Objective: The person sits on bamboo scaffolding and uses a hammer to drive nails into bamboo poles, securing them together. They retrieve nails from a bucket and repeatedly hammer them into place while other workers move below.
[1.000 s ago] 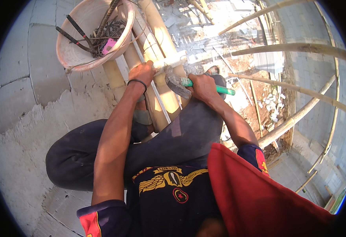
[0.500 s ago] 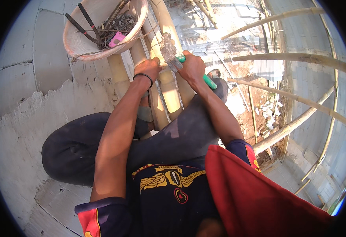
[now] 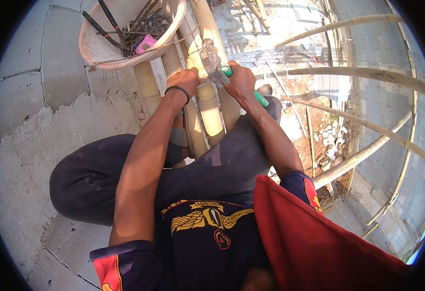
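My right hand (image 3: 240, 82) is wrapped around the green handle of a hammer (image 3: 210, 57). Its grey, mortar-stained head sits just left of my knuckles, over the bamboo poles (image 3: 207, 104). Close by on the left, my left hand (image 3: 183, 80) is closed at the poles, a dark band round its wrist. Whatever its fingers pinch is hidden from view. My bent legs and a sandalled foot rest beside and on the bamboo.
Ahead on the left stands a pale basin (image 3: 85, 48) containing black-handled pliers (image 3: 107, 30), a pink tape measure (image 3: 146, 43) and metal scraps. A grey block wall (image 3: 18, 97) borders my left. Bamboo scaffold poles (image 3: 362, 72) cross on the right, above rubble-strewn ground (image 3: 331, 138) far below.
The view has shifted slightly, and the hammer head sits a little further right and steeper. Both hands keep their grips in nearly the same place.
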Demonstrator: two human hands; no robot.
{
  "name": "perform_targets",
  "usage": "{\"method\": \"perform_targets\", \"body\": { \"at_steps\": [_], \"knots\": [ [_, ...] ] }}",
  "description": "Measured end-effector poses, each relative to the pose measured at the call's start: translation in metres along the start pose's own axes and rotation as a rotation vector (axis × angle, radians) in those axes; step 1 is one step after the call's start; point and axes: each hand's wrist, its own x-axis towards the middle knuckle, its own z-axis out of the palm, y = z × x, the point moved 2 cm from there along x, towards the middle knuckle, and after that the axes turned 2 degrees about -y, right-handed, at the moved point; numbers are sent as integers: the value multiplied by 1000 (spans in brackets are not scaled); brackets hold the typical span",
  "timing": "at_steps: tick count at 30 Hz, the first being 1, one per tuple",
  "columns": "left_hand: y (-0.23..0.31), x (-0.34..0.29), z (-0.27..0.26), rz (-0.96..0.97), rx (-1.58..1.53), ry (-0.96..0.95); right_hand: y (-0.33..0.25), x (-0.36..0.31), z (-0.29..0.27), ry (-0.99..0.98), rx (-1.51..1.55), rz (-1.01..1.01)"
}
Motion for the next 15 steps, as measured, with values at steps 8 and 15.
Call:
{"method": "perform_targets", "body": {
  "at_steps": [8,15],
  "knots": [
    [-4,1,4,21,-21,-6,35,-52,-61,-151,85,-424],
    [-3,1,6,12,21,18,44,-73,-70,-126,21,-749]
  ]
}}
